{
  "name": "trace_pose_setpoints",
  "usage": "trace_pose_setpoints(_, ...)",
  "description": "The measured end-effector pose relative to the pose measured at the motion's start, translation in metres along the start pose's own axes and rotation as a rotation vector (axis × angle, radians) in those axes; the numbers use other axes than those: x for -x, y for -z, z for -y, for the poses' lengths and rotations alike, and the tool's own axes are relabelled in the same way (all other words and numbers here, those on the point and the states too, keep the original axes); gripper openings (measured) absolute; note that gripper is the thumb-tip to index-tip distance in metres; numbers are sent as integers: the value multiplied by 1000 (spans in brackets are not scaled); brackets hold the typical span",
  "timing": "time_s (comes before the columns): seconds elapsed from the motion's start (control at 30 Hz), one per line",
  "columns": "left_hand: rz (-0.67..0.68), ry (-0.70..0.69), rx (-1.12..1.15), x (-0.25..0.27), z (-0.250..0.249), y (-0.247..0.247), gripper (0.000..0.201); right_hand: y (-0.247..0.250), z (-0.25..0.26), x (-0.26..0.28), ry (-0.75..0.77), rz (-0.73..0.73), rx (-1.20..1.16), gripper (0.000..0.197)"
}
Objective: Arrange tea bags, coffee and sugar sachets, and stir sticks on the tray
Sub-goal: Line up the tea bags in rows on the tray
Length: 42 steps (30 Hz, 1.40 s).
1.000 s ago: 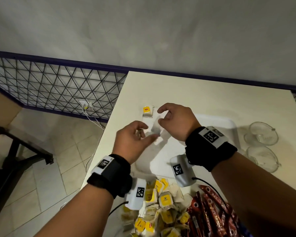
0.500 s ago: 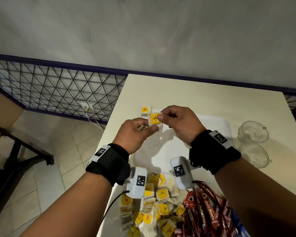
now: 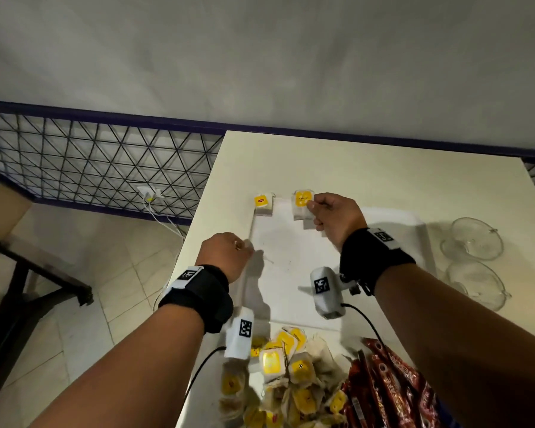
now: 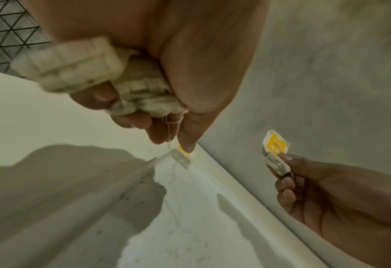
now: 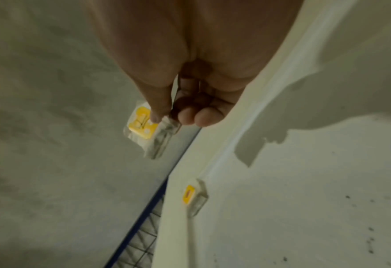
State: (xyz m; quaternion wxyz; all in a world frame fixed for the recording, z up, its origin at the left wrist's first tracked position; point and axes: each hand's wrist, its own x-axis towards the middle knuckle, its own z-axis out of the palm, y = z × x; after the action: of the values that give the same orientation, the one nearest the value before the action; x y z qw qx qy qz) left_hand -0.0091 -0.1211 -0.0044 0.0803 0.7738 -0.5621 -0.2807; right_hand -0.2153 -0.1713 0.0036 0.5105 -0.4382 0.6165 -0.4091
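Observation:
A white tray lies on the cream table. One tea bag with a yellow tag rests at the tray's far left corner, also seen as a tea bag in the right wrist view. My right hand pinches a second yellow-tagged tea bag above the tray's far edge, to the right of the first. My left hand hovers over the tray's left rim and grips a bunch of tea bags in its fist; a string hangs from it.
A pile of yellow-tagged tea bags and red coffee sachets lies at the table's near edge. Two glass bowls stand right of the tray. The table's left edge drops to a tiled floor with a wire grid fence.
The hands have parted: my right hand carried the tea bag away to the tray's far edge, beside the first one. My left hand drew back to the left rim.

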Motion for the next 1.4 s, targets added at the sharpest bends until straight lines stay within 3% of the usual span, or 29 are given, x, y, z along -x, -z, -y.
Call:
trace_pose_setpoints(0.1, 117, 34, -178, -16, 7, -13, 36, -11, -18, -28, -81, -29, 3, 3)
trace_pose_setpoints(0.17, 170, 16, -246, -20, 11, -19, 37, -20, -24, -40, -142, -14, -54, 3)
trace_pose_setpoints(0.37, 218, -45, -313, -21, 18, -22, 24, -48, -35, -76, -266, -2, -15, 22)
trace_pose_setpoints(0.53, 216, -38, -222, -13, 19, -18, 13, -56, -39, -85, -264, -33, 115, 20)
trace_pose_setpoints(0.67, 216, -32, -164, -10, 19, -19, 21, -59, -39, -85, -252, -52, 182, 13)
trace_pose_setpoints(1.07, 221, -33, -164, -12, 21, -19, 13, -56, -40, -89, -249, -22, 336, 21)
trace_pose_setpoints(1.17, 208, -41, -178, -12, 19, -20, 21, -56, -40, -92, -269, 12, 354, 17)
trace_pose_setpoints(1.4, 227, -32, -194, -10, 18, -18, 20, -57, -38, -93, -225, -38, 413, 21)
